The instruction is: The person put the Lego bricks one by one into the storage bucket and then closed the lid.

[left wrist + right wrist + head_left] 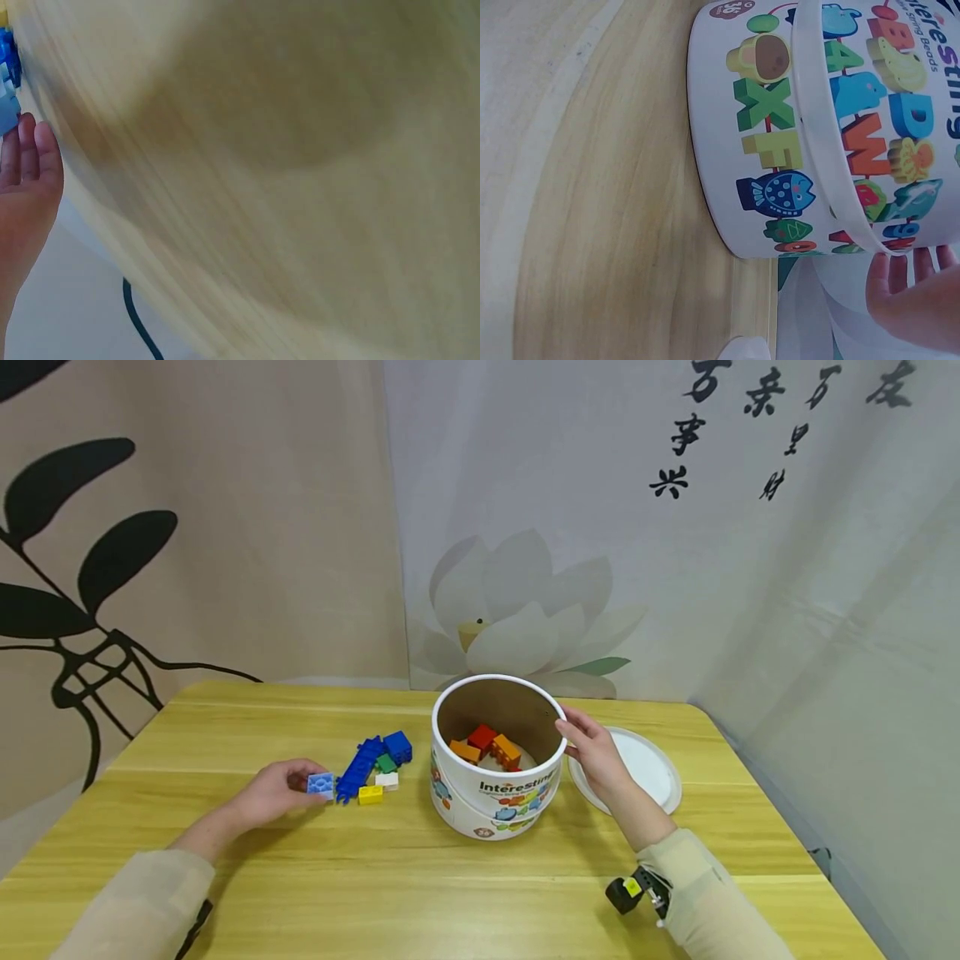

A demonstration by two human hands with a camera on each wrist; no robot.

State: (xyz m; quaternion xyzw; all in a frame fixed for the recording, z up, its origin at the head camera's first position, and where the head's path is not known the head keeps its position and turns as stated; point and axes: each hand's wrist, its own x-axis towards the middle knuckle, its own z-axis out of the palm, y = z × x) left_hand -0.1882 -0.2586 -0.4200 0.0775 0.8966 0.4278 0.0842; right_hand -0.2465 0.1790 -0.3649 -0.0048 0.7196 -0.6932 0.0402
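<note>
My left hand [262,795] pinches a light blue building brick [320,785] low over the left side of the table. Just beyond it lie a long dark blue piece [360,770], a dark blue brick [397,747], a green brick [386,764], a white brick [387,782] and a yellow brick [371,795]. In the middle stands an upright white bucket [487,802] with printed letters and animals. Several orange and red bricks [482,737] are inside. My right hand [596,758] holds the bucket's right rim, thumb over the edge. The right wrist view shows its fingers [898,274] against the bucket's side.
A round white lid [652,768] lies on the wooden table [480,902] right of the bucket, partly behind my right hand. A printed curtain [525,485] hangs behind the table's back edge. A camera [626,893] is strapped to my right wrist.
</note>
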